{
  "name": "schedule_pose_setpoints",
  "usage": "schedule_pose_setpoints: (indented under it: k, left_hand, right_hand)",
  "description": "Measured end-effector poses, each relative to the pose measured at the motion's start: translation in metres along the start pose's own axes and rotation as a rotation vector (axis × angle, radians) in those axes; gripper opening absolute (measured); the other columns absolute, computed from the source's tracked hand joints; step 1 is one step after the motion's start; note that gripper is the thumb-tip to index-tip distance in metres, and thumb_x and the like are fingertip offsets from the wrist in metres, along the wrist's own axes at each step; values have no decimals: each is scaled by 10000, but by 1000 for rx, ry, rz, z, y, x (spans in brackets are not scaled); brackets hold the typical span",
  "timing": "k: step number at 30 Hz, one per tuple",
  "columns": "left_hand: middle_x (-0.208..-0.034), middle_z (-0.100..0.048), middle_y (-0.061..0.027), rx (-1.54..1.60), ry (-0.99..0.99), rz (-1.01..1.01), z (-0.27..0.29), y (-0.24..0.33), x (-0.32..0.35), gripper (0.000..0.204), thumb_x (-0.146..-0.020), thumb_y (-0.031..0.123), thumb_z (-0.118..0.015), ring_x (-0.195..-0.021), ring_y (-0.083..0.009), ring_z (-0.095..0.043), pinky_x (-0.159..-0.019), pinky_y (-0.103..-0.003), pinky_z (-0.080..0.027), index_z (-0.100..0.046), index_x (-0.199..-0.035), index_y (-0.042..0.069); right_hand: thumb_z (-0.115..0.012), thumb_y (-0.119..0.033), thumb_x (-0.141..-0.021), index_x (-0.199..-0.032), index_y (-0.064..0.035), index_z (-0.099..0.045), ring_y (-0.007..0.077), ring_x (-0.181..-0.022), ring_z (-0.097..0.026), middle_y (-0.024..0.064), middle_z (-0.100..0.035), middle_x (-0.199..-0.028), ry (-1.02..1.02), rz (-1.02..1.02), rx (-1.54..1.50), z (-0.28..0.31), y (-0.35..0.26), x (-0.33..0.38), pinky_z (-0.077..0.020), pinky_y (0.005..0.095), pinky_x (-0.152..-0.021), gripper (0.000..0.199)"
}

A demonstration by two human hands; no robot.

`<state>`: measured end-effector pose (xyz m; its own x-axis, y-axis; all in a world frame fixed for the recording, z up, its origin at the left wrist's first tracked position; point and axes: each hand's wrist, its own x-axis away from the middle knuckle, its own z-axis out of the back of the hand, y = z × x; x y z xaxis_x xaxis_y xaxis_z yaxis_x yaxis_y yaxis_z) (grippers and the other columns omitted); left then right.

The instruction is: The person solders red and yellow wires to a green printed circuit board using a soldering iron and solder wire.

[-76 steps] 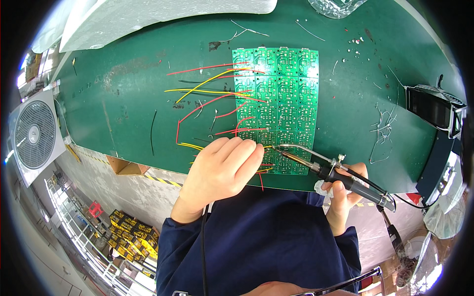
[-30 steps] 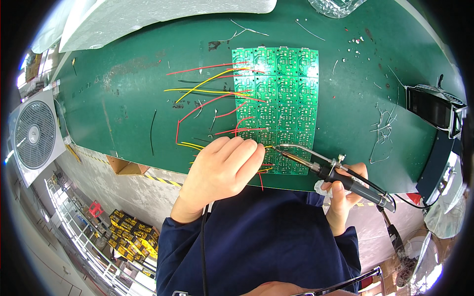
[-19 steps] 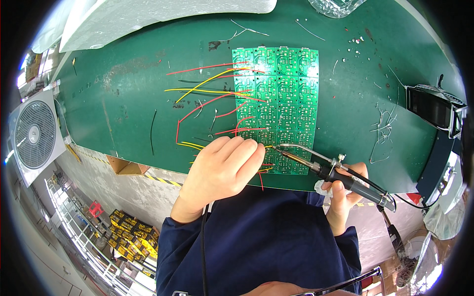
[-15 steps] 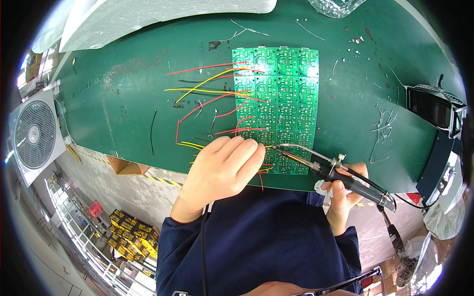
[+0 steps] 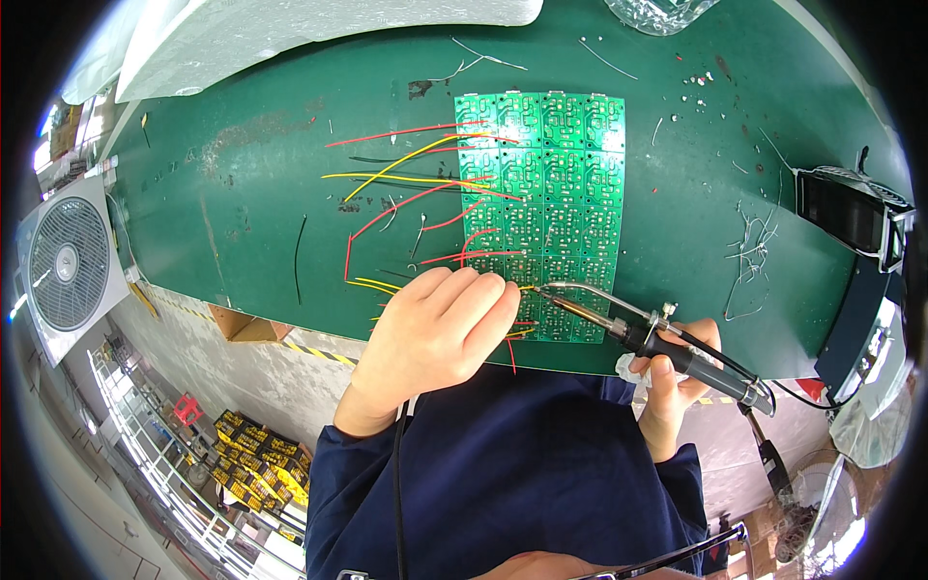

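A green circuit board panel lies on the green work table. My right hand is closed round the black handle of a soldering iron, which has a thin metal feed tube alongside its tip. The tip meets the board's lower part, right beside my left fingers. My left hand is pinched closed over the board's lower left; a short yellow wire sticks out from its fingertips toward the iron's tip. Red wires and yellow wires trail leftward off the board. The left fingertips are partly hidden by the hand itself.
Solder wire scraps and clippings lie right of the board. A black device in a wire stand stands at the right edge. White foam lies along the far left, a clear plastic container far back, and a fan at left.
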<state>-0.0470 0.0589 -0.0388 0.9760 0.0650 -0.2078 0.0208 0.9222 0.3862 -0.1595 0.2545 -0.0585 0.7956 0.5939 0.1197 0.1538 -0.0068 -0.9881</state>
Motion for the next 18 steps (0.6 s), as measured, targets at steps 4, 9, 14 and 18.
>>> schedule_pose_setpoints:
  k: [4,9,14,18]
  left_hand:
    - [-664,-478,-43,-2,0,0,0,0,0,231,-497,-20,-609,-486,-139,-447,-417,-244,-333,-542,-716,9]
    - [-663,-453,-33,-23,-15,-13,0,-1,0,199,-531,18,-571,-517,-126,-448,-434,-237,-336,-528,-724,10]
    - [-662,-424,-23,-48,-36,-30,1,-1,0,177,-563,54,-535,-547,-113,-448,-451,-230,-340,-514,-734,10]
    - [-667,-427,-25,-41,-37,-27,1,0,-1,183,-565,53,-539,-553,-116,-452,-457,-233,-345,-517,-741,8]
  right_hand:
    - [-592,-76,-675,-742,14,-411,126,-472,-532,107,-526,-566,17,-8,-16,-1,-1,0,-423,207,-431,213]
    - [-594,-91,-681,-750,14,-408,127,-473,-534,120,-532,-574,8,-24,1,0,-1,1,-422,207,-436,225]
    - [-595,-99,-684,-753,15,-406,128,-473,-534,123,-534,-575,12,-25,3,0,-1,1,-421,205,-432,232]
    - [-596,-96,-682,-752,14,-408,126,-474,-535,118,-530,-570,14,-20,-12,-1,-1,1,-422,206,-429,230]
